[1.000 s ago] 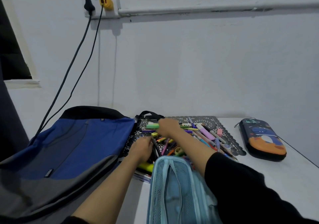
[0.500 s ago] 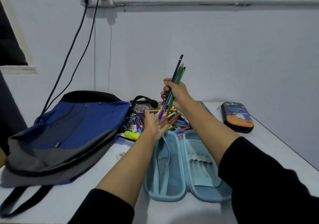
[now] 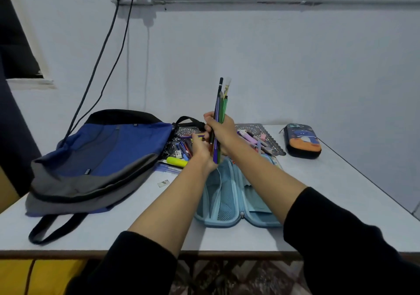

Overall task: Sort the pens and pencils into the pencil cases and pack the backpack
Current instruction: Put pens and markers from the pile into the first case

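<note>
1. Bundle of pens and pencils (image 3: pixel 219 113) stands almost upright in my right hand (image 3: pixel 223 133). My fingers are curled tight round its middle, above the open light blue pencil case (image 3: pixel 225 204).
2. My left hand (image 3: pixel 201 152) is at the lower ends of the bundle. I cannot tell if it holds anything, because the bundle hides its fingers.
3. To do this well, I think I should level the ends, tilt the bundle along the case and lay it in low, so that none rolls out.
4. The loose pile (image 3: pixel 185 147) lies beside the backpack (image 3: pixel 102 154). The dark pencil case (image 3: pixel 303 141) lies closed, well apart on the right.
</note>
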